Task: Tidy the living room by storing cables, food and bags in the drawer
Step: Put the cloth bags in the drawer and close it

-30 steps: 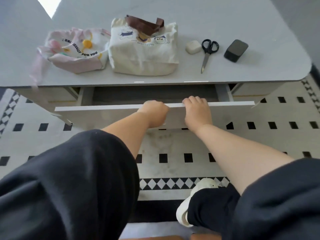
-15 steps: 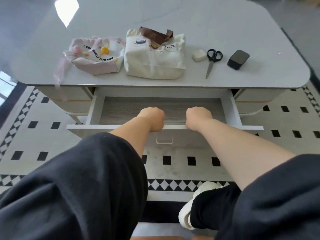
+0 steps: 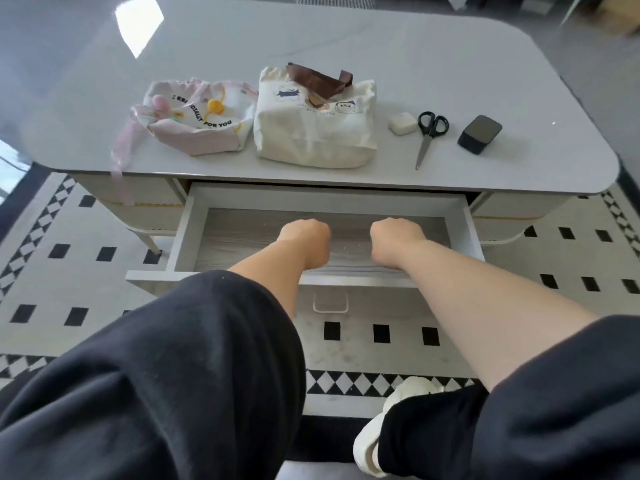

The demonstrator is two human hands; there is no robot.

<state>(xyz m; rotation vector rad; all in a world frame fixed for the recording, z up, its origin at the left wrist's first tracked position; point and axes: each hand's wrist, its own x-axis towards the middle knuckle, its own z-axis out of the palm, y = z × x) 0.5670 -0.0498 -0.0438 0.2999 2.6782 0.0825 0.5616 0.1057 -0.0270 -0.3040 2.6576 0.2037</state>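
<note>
Far left: pink bag (image 3: 197, 123) on the table (image 3: 381, 57), slumped, mouth open toward me, print reads "FOR YOU". Its pink ribbon (image 3: 121, 164) trails over the table's near edge and hangs down past it.

Just right of it, nearly touching: cream bag (image 3: 315, 133), upright, cartoon print on the face, brown straps folded across the top.

Below the table's near edge the drawer (image 3: 188, 230) stands pulled out toward me. White walls, grey wood-grain floor. A clear handle (image 3: 330, 303) shows on its front panel, low and centred.

My left hand (image 3: 304, 240) is over the drawer's near-left middle, forearm crossing the front panel. Knuckles up, fingers curled under and out of sight. I cannot tell whether they hook the panel's inner face or hold nothing.

My right hand (image 3: 394, 242) sits beside it, a gap apart, same posture: knuckles up, fingers tucked below. Grip likewise not readable.

Back on the table, right of the cream bag: small white case (image 3: 401, 123), then black-handled scissors (image 3: 429, 133) with blades pointing toward me, then a black box (image 3: 479, 134), each near the next, none touching.

Both bags are on the table top, far side of the drawer, not in it.

Floor: pale rug (image 3: 69, 254) with black squares and a diamond border. Near right, a white shoe (image 3: 398, 410) on the rug.
</note>
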